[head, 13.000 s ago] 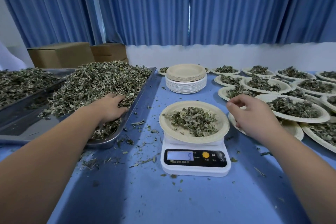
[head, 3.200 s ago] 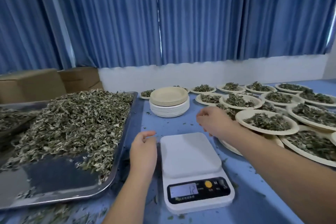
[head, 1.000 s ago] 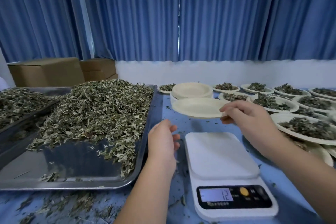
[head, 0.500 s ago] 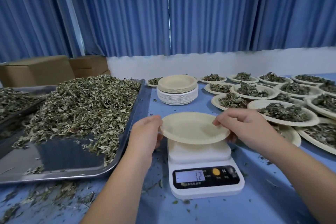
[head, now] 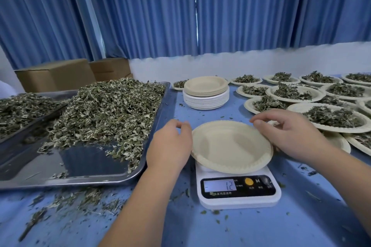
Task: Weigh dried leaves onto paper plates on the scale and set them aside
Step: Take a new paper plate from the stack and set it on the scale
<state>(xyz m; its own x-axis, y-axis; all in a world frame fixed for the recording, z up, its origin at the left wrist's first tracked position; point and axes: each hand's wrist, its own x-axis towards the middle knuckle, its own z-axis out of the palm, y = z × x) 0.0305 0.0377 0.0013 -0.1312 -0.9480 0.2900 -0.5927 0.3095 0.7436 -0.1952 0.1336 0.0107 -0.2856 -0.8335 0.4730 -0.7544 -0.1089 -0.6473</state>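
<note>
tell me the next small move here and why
Probably let go of the paper plate and send the left hand to the dried leaves for a handful: the plate sits empty on the scale, and the right hand is at its rim.

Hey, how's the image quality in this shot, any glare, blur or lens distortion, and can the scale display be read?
Head view: the wide-angle lens bows the curtains; the steel tray mirrors their blue without harsh glare; the left hand is slightly motion-blurred at its fingertips beside the paper plate; the scale display is sharp, digits 12 legible.
</note>
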